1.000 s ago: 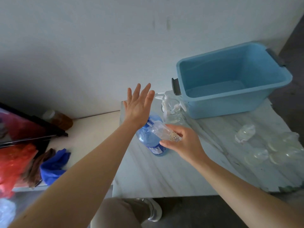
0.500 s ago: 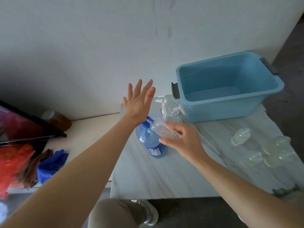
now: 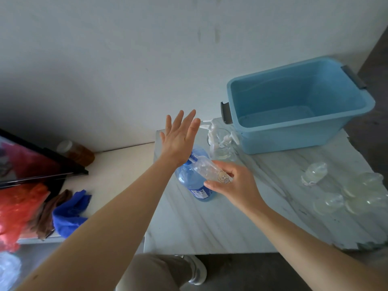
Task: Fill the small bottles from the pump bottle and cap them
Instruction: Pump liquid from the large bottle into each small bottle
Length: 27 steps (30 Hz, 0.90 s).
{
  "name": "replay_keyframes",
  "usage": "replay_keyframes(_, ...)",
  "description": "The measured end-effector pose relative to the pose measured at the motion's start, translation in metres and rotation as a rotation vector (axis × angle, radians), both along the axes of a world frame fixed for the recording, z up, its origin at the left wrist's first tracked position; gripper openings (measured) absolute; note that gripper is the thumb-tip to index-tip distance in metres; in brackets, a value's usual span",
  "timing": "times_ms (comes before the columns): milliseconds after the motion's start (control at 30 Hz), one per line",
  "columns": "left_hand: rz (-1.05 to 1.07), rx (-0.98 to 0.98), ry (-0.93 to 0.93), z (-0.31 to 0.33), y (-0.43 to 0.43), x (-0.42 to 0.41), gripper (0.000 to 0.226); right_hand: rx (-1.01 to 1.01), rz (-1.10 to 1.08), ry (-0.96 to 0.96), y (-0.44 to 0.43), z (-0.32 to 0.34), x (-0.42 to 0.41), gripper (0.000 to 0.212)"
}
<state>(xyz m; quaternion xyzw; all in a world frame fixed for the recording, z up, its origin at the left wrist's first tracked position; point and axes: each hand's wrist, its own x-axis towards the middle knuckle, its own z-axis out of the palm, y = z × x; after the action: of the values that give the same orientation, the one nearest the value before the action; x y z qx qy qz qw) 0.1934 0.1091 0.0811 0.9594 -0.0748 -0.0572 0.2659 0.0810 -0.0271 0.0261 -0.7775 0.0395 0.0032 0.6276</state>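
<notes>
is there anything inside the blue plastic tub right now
No, the blue tub against the wall shows only its bare blue floor and walls, with no bottle or other item inside.

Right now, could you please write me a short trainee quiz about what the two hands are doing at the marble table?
1. True or false: the right hand holds a small clear plastic bottle with a bear sticker.
2. The flat, open left hand presses on: A) the light blue plastic tub B) the large blue pump bottle C) the blue cloth
3. The small bottle's mouth is tilted towards the blue bottle's ____.

Key: 1 true; 2 B; 3 pump.
</notes>
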Motion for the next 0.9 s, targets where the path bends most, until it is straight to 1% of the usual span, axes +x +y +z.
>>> replay_keyframes(167, 0.0, 0.039, -0.007, 0.003, 0.0, -0.001, 0.063, -0.013, -0.008, 0.011, 0.0, 0.002, 0.0, 0.049)
replay_keyframes(333, 0.004, 0.03, -0.035, 0.016, -0.001, -0.004, 0.062, -0.005, -0.03, 0.002, 0.004, 0.01, -0.003, 0.05)
replay_keyframes(433, -0.046, 0.111, -0.085, 0.024, 0.0, -0.002, 0.072, -0.013, -0.039, -0.007, 0.003, 0.012, -0.002, 0.053)
replay_keyframes(667, -0.069, 0.165, -0.084, 0.025, 0.0, -0.002, 0.074, -0.009, -0.044, -0.016, 0.004, 0.018, -0.005, 0.045)
replay_keyframes(733, -0.073, 0.162, -0.091, 0.024, 0.0, -0.002, 0.074, -0.014, -0.05, -0.018, 0.003, 0.017, -0.004, 0.044)
replay_keyframes(900, -0.071, 0.074, -0.042, 0.015, -0.005, 0.002, 0.073, 0.005, -0.047, -0.006, -0.003, 0.009, -0.001, 0.04)
